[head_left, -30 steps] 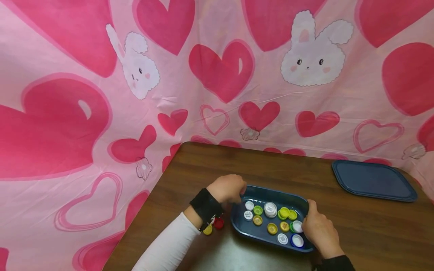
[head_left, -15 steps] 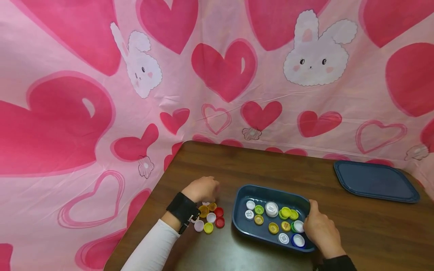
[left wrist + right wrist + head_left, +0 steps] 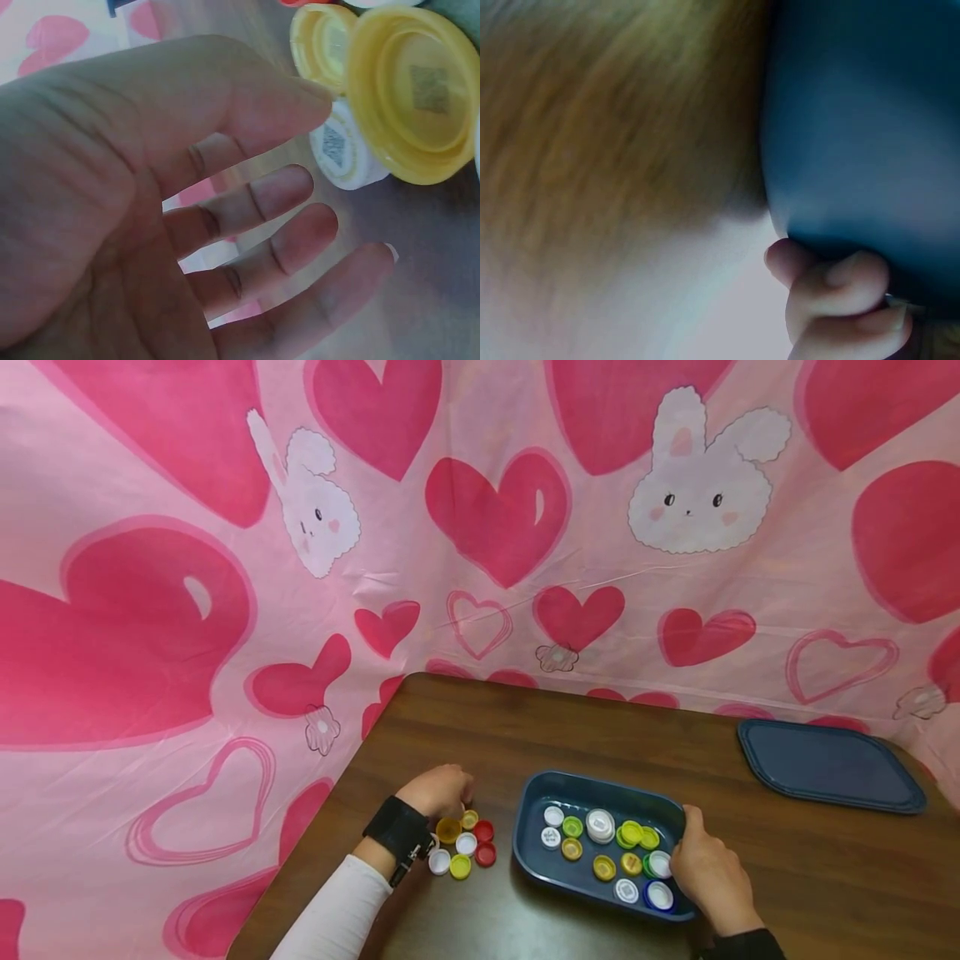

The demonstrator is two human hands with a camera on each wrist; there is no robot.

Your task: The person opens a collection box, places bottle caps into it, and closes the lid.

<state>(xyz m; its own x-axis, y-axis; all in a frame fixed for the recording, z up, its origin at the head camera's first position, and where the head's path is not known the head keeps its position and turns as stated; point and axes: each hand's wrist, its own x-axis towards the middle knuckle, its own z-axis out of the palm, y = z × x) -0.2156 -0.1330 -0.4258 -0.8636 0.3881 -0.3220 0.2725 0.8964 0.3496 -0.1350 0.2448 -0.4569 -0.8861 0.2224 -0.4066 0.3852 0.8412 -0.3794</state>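
My left hand (image 3: 437,789) hovers by a cluster of bottle caps left of the dark blue tray. In the left wrist view its fingers are loosely bent and nothing lies between them. The thumb tip is close to a white cap (image 3: 349,154) and a large mustard cap (image 3: 412,90); whether it touches either I cannot tell. Two red caps (image 3: 483,832), a yellow-green cap (image 3: 460,867) and further white caps (image 3: 439,862) lie there too. My right hand (image 3: 712,868) grips the right end of the deep tray (image 3: 592,788), which holds several white, green, yellow and blue caps.
A flat dark blue lid or tray (image 3: 832,766) lies at the back right of the brown wooden table (image 3: 480,718). Behind the table and along its left side hangs a pink cloth (image 3: 405,552) printed with hearts and rabbits.
My left hand has moved left from the tray's left end to the caps on the table, uncovering more of them, then slightly lower. The right hand keeps its grip on the tray.
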